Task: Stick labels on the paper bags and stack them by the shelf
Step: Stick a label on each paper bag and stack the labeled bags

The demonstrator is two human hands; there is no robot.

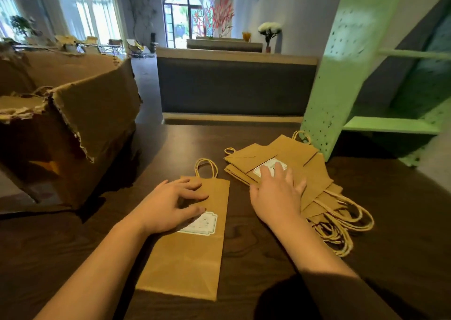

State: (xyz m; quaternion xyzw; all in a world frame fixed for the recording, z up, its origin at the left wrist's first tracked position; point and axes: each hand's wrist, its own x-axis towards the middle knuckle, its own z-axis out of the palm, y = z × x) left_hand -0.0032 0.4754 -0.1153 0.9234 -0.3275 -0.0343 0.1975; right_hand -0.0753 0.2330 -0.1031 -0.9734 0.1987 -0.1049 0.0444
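- On my feed, both hands are out flat and palm-down. Neither one is gripping or pinching anything.
- The left hand (170, 205) rests on the upper half of a single paper bag (190, 258). Its fingers are spread and a bit bent, with the tips touching the paper.
- The thumb tip on that hand sits right at the top-left edge of the white label (203, 224) on that bag. I can't tell if it's actually pressing on the label or just touching it.
- That bag lies flat on the dark wooden table (402, 222), straight in front of me, with its top end pointing away.
- The right hand (275, 197) is spread wide with the fingers pretty much straight, lying on top of the stack of bags (314, 173).
- Its fingertips overlap the label (269, 164) on the top bag of the stack.
- The stack is messy and fanned out. The bags' string handles (339, 236) bunch up on the near-right side.
- The stack sits just right of the single bag, not touching it. Its far corner is close to the foot of the green shelf (327, 87).
- A torn cardboard box (92, 109) stands on the left, well apart from both hands.
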